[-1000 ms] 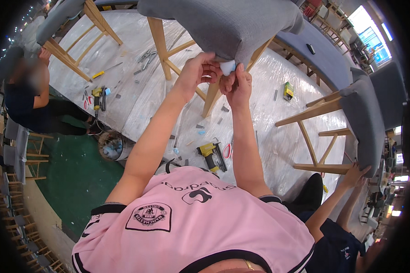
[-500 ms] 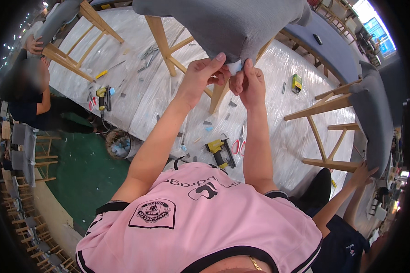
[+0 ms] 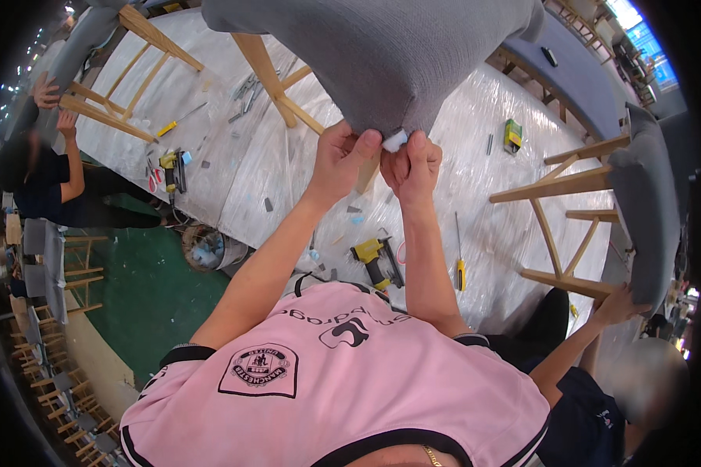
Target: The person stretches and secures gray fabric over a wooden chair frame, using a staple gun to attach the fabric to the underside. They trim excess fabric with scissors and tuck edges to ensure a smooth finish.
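Fingers (image 3: 370, 142) of your left hand (image 3: 333, 170) and right hand (image 3: 414, 173) pinch a chair's grey cover (image 3: 389, 86) at its corner, white padding (image 3: 396, 141) poking out between them. Below: a film-wrapped table (image 3: 237, 175), green floor (image 3: 144, 288) beyond. Two yellow-and-black staple guns (image 3: 375, 261), two yellow-handled screwdrivers (image 3: 461, 272), one small box (image 3: 512, 136); two co-workers, one each side.

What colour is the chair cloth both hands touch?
Grey cloth; the head view shows it best.

Both forearms (image 3: 279, 251) forward, left fingers (image 3: 366, 142) and right fingers (image 3: 398, 166) bent in pinches, near each other.
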`<act>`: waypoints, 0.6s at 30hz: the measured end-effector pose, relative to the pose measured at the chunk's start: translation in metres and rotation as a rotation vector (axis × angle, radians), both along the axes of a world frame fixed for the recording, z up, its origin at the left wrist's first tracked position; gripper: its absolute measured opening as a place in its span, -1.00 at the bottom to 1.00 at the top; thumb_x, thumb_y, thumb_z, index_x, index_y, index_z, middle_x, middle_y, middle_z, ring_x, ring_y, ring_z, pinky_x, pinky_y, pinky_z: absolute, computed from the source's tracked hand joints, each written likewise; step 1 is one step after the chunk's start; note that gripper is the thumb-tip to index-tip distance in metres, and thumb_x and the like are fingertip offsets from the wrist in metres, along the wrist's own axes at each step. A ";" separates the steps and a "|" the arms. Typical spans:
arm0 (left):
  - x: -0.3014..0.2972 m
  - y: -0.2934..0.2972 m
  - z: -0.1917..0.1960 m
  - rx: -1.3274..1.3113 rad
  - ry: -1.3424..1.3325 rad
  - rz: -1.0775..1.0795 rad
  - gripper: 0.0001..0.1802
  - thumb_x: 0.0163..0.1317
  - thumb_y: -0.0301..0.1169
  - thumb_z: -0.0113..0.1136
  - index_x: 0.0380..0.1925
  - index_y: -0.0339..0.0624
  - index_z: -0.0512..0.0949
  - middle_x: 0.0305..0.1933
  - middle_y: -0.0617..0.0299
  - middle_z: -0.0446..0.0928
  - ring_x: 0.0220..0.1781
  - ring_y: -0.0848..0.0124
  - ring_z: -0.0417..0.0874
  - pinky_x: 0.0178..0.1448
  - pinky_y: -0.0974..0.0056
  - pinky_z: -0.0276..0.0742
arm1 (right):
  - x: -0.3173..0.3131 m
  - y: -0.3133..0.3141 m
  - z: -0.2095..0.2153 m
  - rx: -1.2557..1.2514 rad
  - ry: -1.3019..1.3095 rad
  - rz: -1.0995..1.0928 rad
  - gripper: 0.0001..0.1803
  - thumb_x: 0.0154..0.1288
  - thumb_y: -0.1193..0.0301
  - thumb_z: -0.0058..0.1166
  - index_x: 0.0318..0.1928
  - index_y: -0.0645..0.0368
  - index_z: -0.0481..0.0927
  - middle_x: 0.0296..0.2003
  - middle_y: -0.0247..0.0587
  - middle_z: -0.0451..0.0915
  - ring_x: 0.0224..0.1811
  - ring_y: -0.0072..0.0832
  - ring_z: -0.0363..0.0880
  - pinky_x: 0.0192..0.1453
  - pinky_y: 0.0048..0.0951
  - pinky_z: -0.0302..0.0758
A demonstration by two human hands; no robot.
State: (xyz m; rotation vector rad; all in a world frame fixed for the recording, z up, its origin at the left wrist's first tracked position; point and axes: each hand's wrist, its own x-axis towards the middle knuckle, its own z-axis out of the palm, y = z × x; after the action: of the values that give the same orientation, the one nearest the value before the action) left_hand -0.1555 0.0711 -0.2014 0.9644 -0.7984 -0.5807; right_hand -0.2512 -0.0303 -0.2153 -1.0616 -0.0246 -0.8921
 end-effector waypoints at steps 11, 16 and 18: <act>0.015 -0.016 0.016 0.088 -0.099 0.290 -0.10 0.08 0.04 0.59 0.19 -0.40 0.42 0.15 0.04 0.55 0.13 0.36 0.58 0.09 0.27 0.55 | 0.006 -0.007 0.003 0.005 0.019 0.000 -0.30 0.63 -0.02 -0.06 -0.70 0.07 0.29 -0.82 -0.40 0.22 -0.85 -0.61 0.13 -0.80 -0.47 0.04; -0.002 -0.033 0.060 0.092 -0.046 0.100 0.25 -0.09 0.24 0.62 0.36 -0.47 0.26 0.25 -0.13 0.47 0.45 0.07 0.41 0.52 0.10 0.28 | 0.002 -0.004 0.006 0.008 0.033 0.031 -0.30 0.64 -0.01 -0.09 -0.69 0.08 0.28 -0.81 -0.38 0.24 -0.86 -0.58 0.12 -0.79 -0.47 0.04; 0.001 -0.031 0.065 0.077 -0.096 0.067 0.21 -0.07 0.24 0.62 0.33 -0.46 0.30 0.22 -0.11 0.49 0.39 0.10 0.46 0.46 0.13 0.34 | 0.002 -0.002 0.011 -0.009 0.060 0.012 -0.30 0.66 -0.02 -0.13 -0.68 0.07 0.29 -0.82 -0.40 0.22 -0.85 -0.59 0.11 -0.77 -0.48 0.05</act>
State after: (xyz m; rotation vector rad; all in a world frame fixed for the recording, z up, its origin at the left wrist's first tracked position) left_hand -0.1541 0.0403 -0.1365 1.0919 -0.8311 -0.5133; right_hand -0.2490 -0.0322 -0.2041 -1.0955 0.0147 -0.8500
